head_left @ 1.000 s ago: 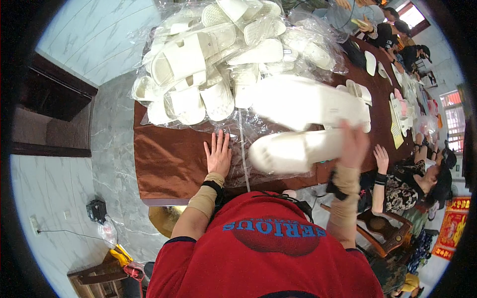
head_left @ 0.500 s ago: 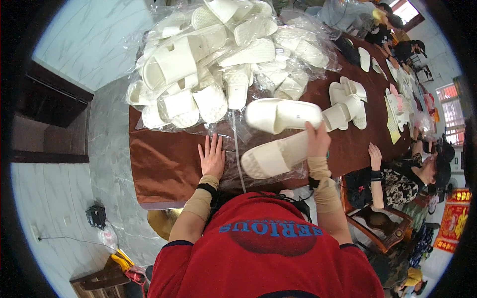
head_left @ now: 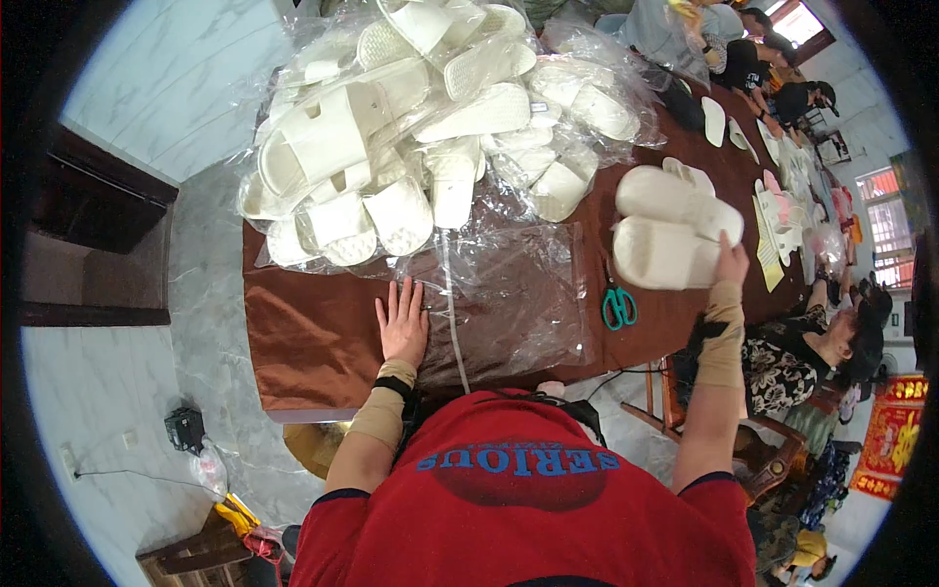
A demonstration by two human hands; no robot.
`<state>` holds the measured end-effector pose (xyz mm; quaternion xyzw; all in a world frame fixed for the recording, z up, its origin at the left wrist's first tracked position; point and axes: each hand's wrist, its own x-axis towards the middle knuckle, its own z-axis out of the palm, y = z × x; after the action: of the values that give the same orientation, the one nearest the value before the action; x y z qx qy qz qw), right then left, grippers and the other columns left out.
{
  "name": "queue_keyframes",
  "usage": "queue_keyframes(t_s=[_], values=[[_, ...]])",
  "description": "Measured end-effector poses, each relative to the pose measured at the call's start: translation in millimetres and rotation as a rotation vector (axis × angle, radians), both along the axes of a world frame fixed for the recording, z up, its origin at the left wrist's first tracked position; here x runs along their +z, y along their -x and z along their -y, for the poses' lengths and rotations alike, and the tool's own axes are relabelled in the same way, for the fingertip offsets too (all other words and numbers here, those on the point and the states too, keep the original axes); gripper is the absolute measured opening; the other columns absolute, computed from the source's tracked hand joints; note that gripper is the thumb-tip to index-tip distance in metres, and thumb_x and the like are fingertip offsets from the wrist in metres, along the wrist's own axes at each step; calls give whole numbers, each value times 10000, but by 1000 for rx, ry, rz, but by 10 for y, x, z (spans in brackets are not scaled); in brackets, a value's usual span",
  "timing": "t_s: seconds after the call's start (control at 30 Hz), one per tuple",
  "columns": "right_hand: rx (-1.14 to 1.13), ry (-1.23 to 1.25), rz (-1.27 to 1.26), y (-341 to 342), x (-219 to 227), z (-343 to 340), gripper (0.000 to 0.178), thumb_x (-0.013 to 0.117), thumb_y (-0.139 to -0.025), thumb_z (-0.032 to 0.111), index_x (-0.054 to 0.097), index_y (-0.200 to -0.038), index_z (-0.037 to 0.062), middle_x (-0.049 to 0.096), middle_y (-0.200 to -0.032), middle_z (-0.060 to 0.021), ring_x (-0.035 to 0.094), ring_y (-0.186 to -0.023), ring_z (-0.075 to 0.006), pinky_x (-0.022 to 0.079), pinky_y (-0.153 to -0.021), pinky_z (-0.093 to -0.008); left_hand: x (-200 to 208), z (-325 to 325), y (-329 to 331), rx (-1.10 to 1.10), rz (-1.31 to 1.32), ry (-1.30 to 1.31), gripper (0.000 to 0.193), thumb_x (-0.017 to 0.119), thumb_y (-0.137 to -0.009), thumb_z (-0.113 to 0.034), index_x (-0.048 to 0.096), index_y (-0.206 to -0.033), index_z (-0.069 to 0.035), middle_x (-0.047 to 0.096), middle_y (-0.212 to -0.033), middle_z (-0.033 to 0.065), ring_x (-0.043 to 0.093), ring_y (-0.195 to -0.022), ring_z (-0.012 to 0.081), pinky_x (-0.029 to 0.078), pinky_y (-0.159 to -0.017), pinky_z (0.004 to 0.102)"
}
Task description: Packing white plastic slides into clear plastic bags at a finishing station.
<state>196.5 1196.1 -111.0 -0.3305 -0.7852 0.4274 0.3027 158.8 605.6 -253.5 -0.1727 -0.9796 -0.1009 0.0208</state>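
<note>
My left hand [head_left: 403, 325] lies flat with fingers spread on the brown tablecloth [head_left: 313, 333], beside a flat clear plastic bag [head_left: 518, 313]. My right hand [head_left: 730, 262] is closed on one end of a pair of white slippers [head_left: 665, 256], held side by side over the table's right part. Their motion blurs them slightly. Behind the held pair, part of another white slipper [head_left: 691, 174] shows; the rest is hidden. Green-handled scissors [head_left: 618, 307] lie just left of and below the held pair.
A large heap of white slippers in clear plastic [head_left: 399, 213] covers the far left of the table. Loose white slippers [head_left: 714, 121] lie at the far right. A person in a patterned top [head_left: 782, 362] sits at the right, with more people farther back.
My right hand has carried the slippers to the right, uncovering the scissors and the plastic bag. My left hand stays flat on the cloth.
</note>
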Motion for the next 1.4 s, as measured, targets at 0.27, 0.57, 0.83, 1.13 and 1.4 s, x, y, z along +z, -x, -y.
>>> queue_keyframes(t_s=[0.27, 0.57, 0.83, 1.13, 1.4], values=[[260, -1386, 356, 945, 108, 1065, 380, 648, -802, 216, 590, -1151, 78, 613, -1089, -113, 560, -1030, -295, 434, -909, -361, 0, 137, -80, 64, 24, 18, 538, 532, -891, -235, 375, -1398, -149, 283, -1495, 39, 214, -1394, 271, 164, -1114, 527], [529, -428, 787, 2127, -1046, 1875, 484, 632, -778, 357, 547, -1173, 92, 566, -1186, -153, 579, -1014, -359, 463, -854, -440, 39, -4, 4, 34, 66, -16, 535, 524, -888, -232, 378, -1396, -153, 296, -1488, 33, 207, -1398, 267, 153, -1118, 525], [721, -387, 606, 1634, 730, 1634, 320, 700, -740, 350, 668, -849, 52, 660, -793, -93, 625, -740, -232, 478, -691, -350, 21, 70, -26, 44, 26, -19, 553, 531, -889, -246, 356, -1407, -157, 299, -1486, 35, 215, -1394, 264, 155, -1118, 523], [798, -177, 204, 196, 708, 2974, 215, 654, -824, 244, 615, -854, 35, 619, -701, -53, 564, -643, -135, 450, -614, -289, -76, 51, -25, 22, 8, -33, 545, 516, -895, -240, 357, -1409, -155, 274, -1500, 33, 204, -1399, 264, 156, -1113, 533], [481, 187, 592, -167, -389, 2942, 211, 592, -861, 245, 635, -871, 38, 646, -790, -147, 625, -737, -315, 481, -671, -404, -197, 166, -7, -55, -11, 34, 559, 516, -836, -170, 395, -1366, -37, 293, -1472, 115, 129, -1418, 314, 110, -1121, 549]])
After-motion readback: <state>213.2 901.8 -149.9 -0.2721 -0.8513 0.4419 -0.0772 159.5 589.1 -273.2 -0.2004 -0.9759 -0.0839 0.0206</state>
